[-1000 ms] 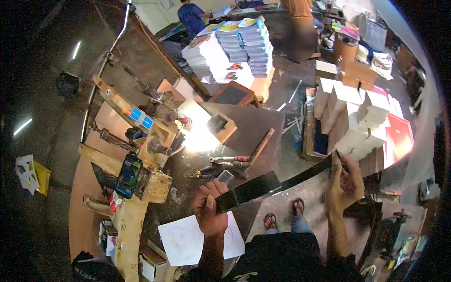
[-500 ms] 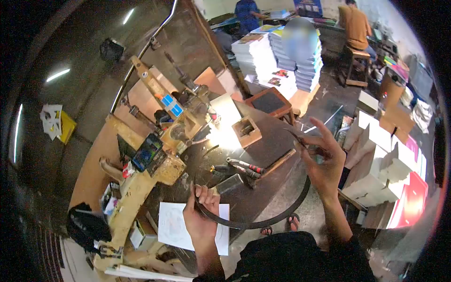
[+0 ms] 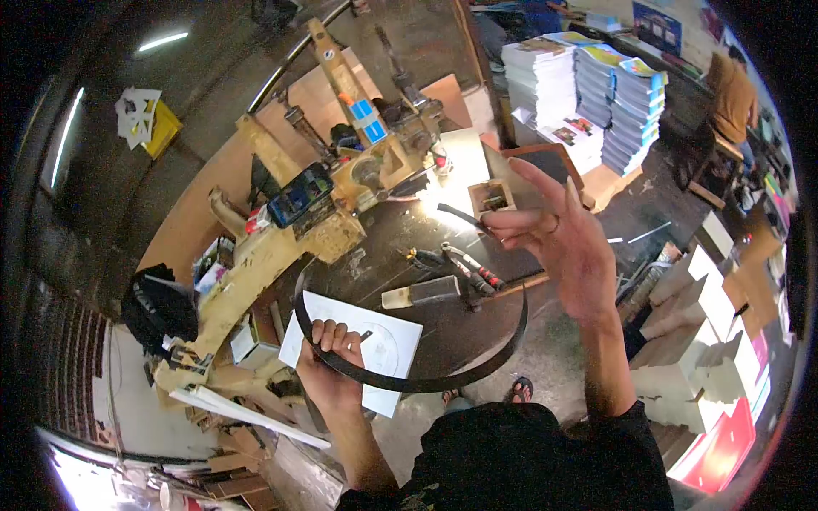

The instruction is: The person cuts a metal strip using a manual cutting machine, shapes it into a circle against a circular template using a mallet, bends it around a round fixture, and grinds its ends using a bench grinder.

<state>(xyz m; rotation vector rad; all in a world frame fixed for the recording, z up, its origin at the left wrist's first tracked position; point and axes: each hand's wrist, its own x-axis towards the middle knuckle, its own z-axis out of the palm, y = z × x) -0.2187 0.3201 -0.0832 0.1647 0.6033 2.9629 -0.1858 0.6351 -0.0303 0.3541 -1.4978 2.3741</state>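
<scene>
A long, thin dark strip (image 3: pixel 452 382), bent into a wide curve, spans the space in front of me. My left hand (image 3: pixel 332 362) wraps its fingers round it at the lower left. Beyond that hand the strip bends up along the left side. My right hand (image 3: pixel 567 247) is raised at the right, pinching a dark strip end that points left from the fingertips, while other fingers stretch upward. Whether that end joins the long curve is hidden by the fingers. Below my left hand lies a white sheet (image 3: pixel 409 332) with a curved line drawn on it.
Red-handled pliers (image 3: pixel 473 268) and a block-shaped tool (image 3: pixel 422 292) lie on the dark bench. A phone (image 3: pixel 300 194) rests on the wooden frame beside clamp-like fixtures. Printed stacks (image 3: pixel 626 119) stand behind, white stacks (image 3: pixel 690 358) to the right. A person (image 3: pixel 733 98) sits far right.
The view has turned, shifting the bench leftward and down the printed stacks to the right. The strip's left end now rises beyond my left hand, and my right hand's strip end reaches further left.
</scene>
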